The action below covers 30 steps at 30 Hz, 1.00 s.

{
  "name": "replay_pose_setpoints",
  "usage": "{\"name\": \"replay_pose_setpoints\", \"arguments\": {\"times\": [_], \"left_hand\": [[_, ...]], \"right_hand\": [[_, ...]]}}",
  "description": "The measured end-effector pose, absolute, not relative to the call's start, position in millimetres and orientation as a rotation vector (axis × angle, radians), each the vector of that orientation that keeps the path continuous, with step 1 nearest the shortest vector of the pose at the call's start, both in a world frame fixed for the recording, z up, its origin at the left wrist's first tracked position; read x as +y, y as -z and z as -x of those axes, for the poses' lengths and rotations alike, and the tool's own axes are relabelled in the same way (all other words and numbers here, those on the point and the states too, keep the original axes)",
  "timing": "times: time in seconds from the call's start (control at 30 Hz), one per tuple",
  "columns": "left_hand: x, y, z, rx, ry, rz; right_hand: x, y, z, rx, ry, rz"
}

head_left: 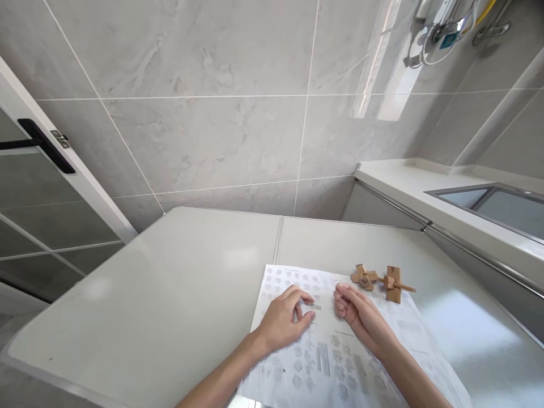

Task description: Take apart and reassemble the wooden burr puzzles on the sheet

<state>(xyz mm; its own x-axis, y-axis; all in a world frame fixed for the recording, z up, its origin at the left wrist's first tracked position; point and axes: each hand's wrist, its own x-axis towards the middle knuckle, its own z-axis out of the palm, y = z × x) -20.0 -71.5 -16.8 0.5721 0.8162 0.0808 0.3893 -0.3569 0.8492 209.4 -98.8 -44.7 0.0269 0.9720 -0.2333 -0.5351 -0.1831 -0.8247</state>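
Note:
My left hand (pixel 285 317) rests on a printed instruction sheet (pixel 335 357), its fingers curled with thumb and forefinger close together around nothing I can see. My right hand (pixel 360 315) lies on the same sheet beside it, fingers bent inward and held together, nothing visible in them. Just beyond the right fingertips, at the sheet's far edge, lie several small wooden puzzle pieces (pixel 381 280), partly interlocked. Neither hand touches them.
The sheet lies on a pale grey tabletop (pixel 170 283) set against a tiled wall (pixel 221 124). A white counter with a sink (pixel 488 201) runs along the right. A dark glass door with a black handle (pixel 42 144) stands at the left.

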Motion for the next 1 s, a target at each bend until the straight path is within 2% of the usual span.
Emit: {"name": "replay_pose_setpoints", "arguments": {"times": [1.0], "left_hand": [[-72.5,13.4,18.5,0.988,-0.586,-2.029]], "right_hand": [[-95.9,45.3,-209.8,-0.539,-1.517,0.903]]}}
